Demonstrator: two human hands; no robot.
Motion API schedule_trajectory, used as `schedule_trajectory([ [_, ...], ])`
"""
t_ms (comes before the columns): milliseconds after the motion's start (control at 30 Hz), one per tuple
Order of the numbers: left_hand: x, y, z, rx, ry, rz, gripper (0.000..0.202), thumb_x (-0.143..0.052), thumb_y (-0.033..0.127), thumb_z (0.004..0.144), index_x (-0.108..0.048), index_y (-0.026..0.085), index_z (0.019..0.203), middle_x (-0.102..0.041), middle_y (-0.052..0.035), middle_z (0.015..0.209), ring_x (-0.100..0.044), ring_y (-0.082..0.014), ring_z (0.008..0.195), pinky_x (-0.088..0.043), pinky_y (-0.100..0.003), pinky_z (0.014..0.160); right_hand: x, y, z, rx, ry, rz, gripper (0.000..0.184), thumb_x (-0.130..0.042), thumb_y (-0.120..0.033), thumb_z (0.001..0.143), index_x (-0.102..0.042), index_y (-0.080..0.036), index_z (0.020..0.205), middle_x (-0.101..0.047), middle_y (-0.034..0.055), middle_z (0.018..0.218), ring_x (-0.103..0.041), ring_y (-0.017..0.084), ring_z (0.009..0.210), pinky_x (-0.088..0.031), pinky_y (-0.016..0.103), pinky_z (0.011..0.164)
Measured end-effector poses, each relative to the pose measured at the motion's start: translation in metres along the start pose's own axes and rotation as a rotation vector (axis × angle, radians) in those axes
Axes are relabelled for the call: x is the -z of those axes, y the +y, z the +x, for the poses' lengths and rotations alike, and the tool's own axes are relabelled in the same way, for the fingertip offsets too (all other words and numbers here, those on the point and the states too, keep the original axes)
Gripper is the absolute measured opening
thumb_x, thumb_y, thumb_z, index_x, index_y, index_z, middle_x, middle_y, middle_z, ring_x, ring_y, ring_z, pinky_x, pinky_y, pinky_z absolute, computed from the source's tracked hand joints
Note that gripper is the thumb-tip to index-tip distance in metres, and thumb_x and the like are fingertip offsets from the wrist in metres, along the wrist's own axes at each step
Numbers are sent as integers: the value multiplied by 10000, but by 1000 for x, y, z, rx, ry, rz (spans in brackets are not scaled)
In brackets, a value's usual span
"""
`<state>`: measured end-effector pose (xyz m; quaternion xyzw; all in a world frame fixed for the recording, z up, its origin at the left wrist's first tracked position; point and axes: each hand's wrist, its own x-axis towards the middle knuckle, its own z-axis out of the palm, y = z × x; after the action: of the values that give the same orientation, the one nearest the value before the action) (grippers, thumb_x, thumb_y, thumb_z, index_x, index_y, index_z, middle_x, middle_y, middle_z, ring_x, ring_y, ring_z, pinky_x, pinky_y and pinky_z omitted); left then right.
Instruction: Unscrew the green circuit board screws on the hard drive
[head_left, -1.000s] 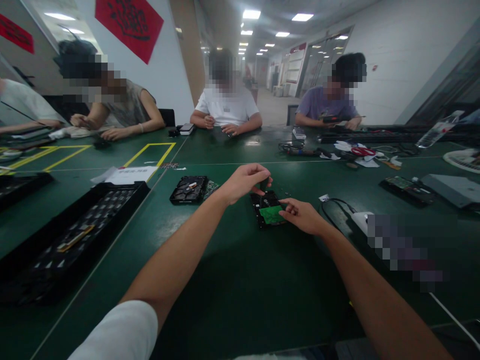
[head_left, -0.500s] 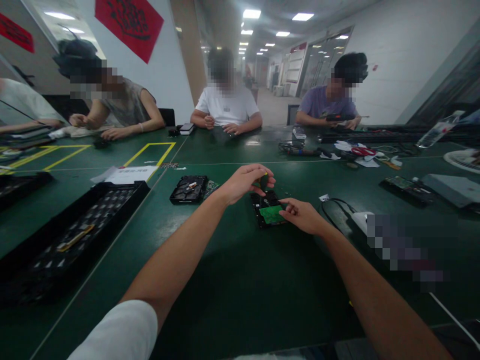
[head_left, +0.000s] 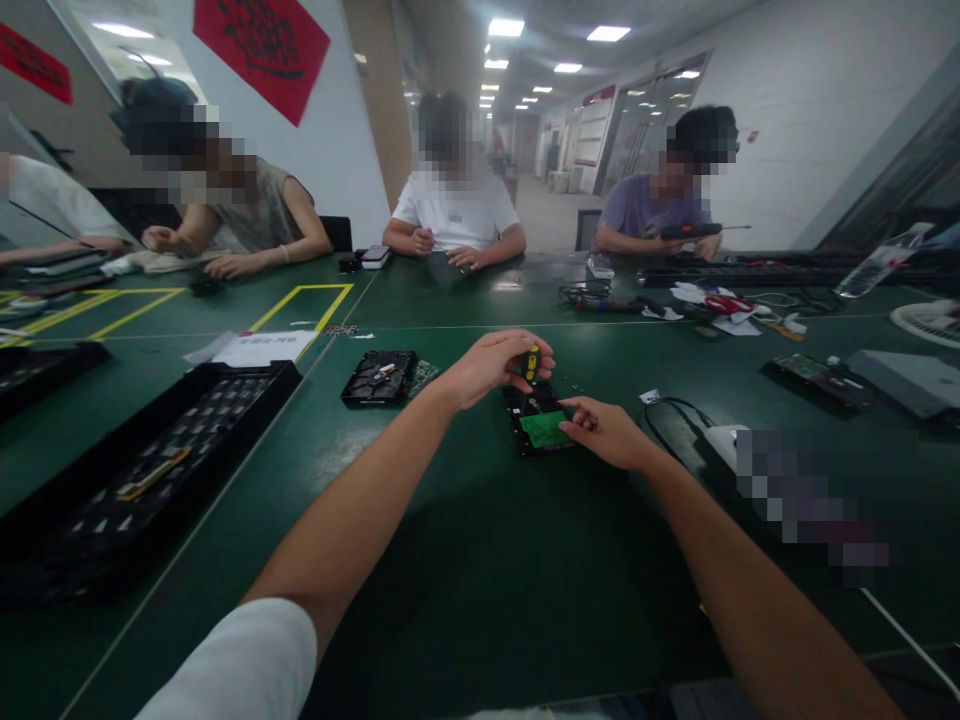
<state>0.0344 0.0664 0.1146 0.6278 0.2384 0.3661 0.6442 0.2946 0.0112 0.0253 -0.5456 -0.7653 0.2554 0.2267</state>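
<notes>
Left hand (head_left: 504, 362) grips a screwdriver (head_left: 532, 362); right hand (head_left: 609, 432) apparently pinches the hard drive (head_left: 535, 424), which should be stiff; grasp its edges.

Nothing reads clearly; red poster (head_left: 262, 55) and white sheet (head_left: 268, 348) bear blurred characters.

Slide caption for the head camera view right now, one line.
Left hand holding a yellow and dark tool over a black device, right hand at the edge of its green board.
</notes>
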Motion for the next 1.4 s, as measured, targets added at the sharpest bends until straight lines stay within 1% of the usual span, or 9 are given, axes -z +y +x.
schedule_trajectory([
  [133,0,0,-1,-6,3,-16,251,-648,383,950,-680,141,1008,-727,-134,1048,-727,-208,937,-590,-255,636,0,-1,0,2,-3,-6,474,-638,-422,943,-631,-181,1351,-696,37,877,-631,171,731,-486,301,684],
  [333,-1,-1,0,-46,90,84,270,-731,374,909,-593,143,935,-729,-127,1014,-721,-190,891,-577,-237,609,1,-2,0,-16,-9,1,472,-633,-425,944,-626,-193,1354,-704,37,885,-638,171,727,-487,305,680],
  [533,0,-1,0,-38,19,25,232,-636,363,963,-673,148,1044,-734,-129,1053,-728,-200,940,-570,-229,629,1,-3,0,-15,-5,-4,479,-630,-433,940,-623,-186,1350,-708,39,874,-639,176,726,-488,308,678],
  [667,1,-1,0,-19,-3,-27,272,-596,369,971,-712,130,1029,-731,-140,1034,-726,-219,943,-589,-256,637,2,-4,-1,-6,-2,-13,481,-628,-433,943,-625,-178,1351,-702,41,883,-640,173,728,-487,305,680],
  [767,0,-1,0,-25,3,-11,271,-620,384,963,-702,133,1022,-721,-130,1014,-716,-210,926,-595,-263,642,1,-4,-1,-1,3,-13,479,-635,-428,940,-628,-179,1349,-702,42,887,-639,173,733,-488,307,687],
  [967,-1,-1,1,-97,168,242,300,-778,413,868,-653,147,923,-656,-54,875,-617,-125,754,-545,-202,563,2,-4,-1,-9,-4,0,474,-629,-439,948,-627,-198,1356,-706,40,891,-640,177,735,-494,312,688],
  [1133,-2,0,0,-112,96,242,265,-738,409,896,-659,165,961,-640,-45,881,-621,-137,780,-552,-207,559,2,-4,-1,-17,1,6,482,-635,-440,945,-623,-201,1363,-709,44,899,-637,175,736,-496,307,682],
  [1267,-2,3,-2,-51,5,111,222,-634,368,953,-673,171,1048,-690,-83,946,-679,-185,862,-567,-239,576,1,-3,-1,-17,5,6,487,-645,-445,936,-632,-190,1351,-707,38,878,-637,173,725,-494,306,682],
  [1400,-2,4,-3,-15,11,34,245,-577,349,971,-702,153,1048,-720,-121,1020,-705,-209,946,-585,-263,636,2,-3,0,-16,4,-9,480,-639,-439,940,-635,-193,1351,-708,38,880,-639,171,733,-489,302,684],
])
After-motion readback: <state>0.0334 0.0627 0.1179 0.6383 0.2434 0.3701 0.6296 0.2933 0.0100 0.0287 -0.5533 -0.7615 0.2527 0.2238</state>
